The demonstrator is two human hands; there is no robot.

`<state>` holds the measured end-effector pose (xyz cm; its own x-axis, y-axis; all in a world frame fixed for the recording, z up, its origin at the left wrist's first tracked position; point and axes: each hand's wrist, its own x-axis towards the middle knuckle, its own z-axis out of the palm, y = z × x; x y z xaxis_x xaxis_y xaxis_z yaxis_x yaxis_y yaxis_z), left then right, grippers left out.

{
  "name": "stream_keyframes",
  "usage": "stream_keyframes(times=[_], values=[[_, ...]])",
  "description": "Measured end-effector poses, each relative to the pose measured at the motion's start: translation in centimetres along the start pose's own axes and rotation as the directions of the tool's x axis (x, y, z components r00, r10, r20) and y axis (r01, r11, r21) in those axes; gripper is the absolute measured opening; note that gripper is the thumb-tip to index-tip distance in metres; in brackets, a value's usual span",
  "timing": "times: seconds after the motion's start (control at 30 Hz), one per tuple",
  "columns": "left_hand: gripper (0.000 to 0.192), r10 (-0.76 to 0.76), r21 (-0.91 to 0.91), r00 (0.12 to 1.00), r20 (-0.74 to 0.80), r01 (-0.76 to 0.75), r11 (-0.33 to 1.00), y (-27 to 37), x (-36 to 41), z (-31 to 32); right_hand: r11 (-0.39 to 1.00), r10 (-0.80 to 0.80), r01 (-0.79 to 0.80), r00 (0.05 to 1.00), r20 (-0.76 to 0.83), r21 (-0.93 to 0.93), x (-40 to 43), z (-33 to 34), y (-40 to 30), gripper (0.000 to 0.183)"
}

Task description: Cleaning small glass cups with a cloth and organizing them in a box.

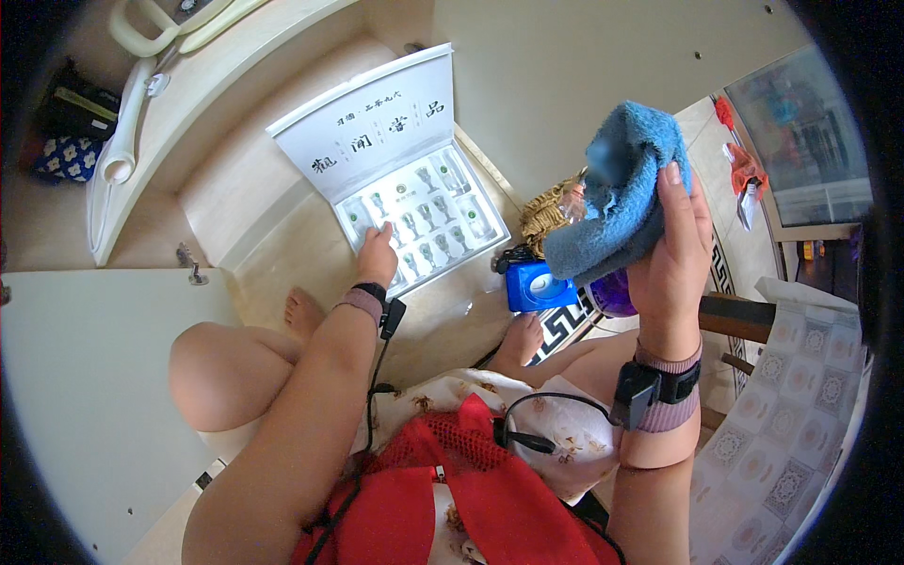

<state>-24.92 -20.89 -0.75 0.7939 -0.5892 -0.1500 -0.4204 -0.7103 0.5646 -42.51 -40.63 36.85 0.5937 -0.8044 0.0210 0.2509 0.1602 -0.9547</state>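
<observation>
My right hand (674,247) holds up a folded blue terry cloth (621,205), with the thumb pressed on its near side. On the cupboard floor before me lies a white presentation box (494,239), its lid (378,116) raised and bearing printed writing. Several small stemmed glasses (424,215) and larger clear glass vessels (452,173) sit in its fitted insert. My left hand (378,256) reaches over the near left side of the box, its fingertips at the insert among the glasses. Whether those fingers grip anything is hidden.
Right of the box are a blue box (540,286), a woven straw item (547,215) and a purple object (613,293). A cupboard door (106,395) stands open at left, another panel (565,63) at upper right. A white tube-like appliance (127,141) rests on the shelf (205,92). A cloth-covered table (777,431) is at right.
</observation>
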Motion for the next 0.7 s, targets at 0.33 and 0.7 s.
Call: stream_keyframes(times=[0.33, 0.7], values=[[0.041, 0.217, 0.174, 0.972, -0.090, -0.200, 0.964, 1.1, -1.1, -0.6, 1.000, -0.001, 0.000, 0.996, 0.093, 0.009, -0.1, -0.1, -0.1, 0.031], [0.054, 0.186, 0.029, 0.982, 0.027, -0.187, 0.982, 0.8, 0.4, -0.8, 0.999, -0.019, 0.019, 1.000, 0.008, -0.030, 0.1, 0.2, 0.1, 0.031]])
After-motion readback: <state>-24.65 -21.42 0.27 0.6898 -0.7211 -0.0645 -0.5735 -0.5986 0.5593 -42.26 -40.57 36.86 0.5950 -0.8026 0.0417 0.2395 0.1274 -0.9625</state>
